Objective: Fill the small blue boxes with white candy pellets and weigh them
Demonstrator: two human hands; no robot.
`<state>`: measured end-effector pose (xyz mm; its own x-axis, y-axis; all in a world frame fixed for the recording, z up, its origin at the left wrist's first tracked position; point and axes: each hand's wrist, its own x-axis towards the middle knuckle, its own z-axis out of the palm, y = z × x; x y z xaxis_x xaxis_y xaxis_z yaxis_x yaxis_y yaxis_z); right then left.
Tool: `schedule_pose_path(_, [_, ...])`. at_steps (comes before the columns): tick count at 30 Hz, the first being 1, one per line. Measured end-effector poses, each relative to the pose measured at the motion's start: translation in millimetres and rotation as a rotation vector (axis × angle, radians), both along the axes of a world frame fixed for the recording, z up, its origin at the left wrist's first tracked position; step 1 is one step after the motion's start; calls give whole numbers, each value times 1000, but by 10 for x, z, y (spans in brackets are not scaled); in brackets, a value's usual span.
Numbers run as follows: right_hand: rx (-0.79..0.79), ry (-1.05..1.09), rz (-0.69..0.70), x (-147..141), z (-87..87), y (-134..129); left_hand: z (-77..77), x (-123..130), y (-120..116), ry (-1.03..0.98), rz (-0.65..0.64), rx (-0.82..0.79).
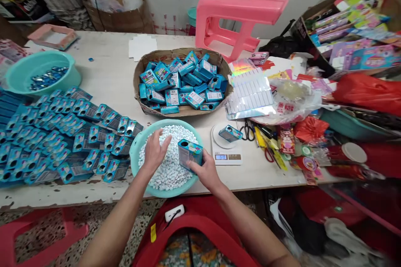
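A turquoise basin (134,150) full of small white candies (171,175) stands in front of me at the table's near edge. My left hand (156,150) is over the candies at the basin's left side, thumb and fingers apart, with nothing visible in it. My right hand (206,171) grips a small blue tin (190,154) by its right side, above the basin. The tin is upright, and a round dark hole shows in its top.
Left are many blue tins (112,144) with open holes and a basin of small blue pieces (44,87). A cardboard tray (138,91) of tins stands behind. Right are a scale (227,158) bearing a tin (231,132), scissors (248,130) and a pink stool (241,8).
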<state>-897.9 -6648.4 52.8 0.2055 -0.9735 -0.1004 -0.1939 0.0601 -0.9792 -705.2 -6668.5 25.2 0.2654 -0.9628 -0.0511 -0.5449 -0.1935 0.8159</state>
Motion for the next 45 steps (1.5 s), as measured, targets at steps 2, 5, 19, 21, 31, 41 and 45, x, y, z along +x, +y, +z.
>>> schedule_pose_path(2, [68, -47, 16, -30, 16, 51, -344, 68, -68, -273, -22, 82])
schedule_pose_path(5, [110, -71, 12, -63, -4, 114, -673, -5, -93, -411, -28, 273])
schedule_pose_path(19, [-150, 228, 9, -30, 14, -148, -72, -106, -119, 1029, 344, 250])
schedule_pose_path(21, [-251, 286, 57, 38, 36, -173, 175, -133, -124, 1202, 341, 177])
schedule_pose_path(31, [-403, 432, 174, 314, 49, -201, 507, -221, -154, 1220, 379, -213])
schedule_pose_path(41, [-409, 449, 188, 309, 42, -278, 502, -278, -179, 1153, 412, -249])
schedule_pose_path(45, [-370, 435, 171, 292, 30, -284, 493, -312, -193, 1110, 428, -236])
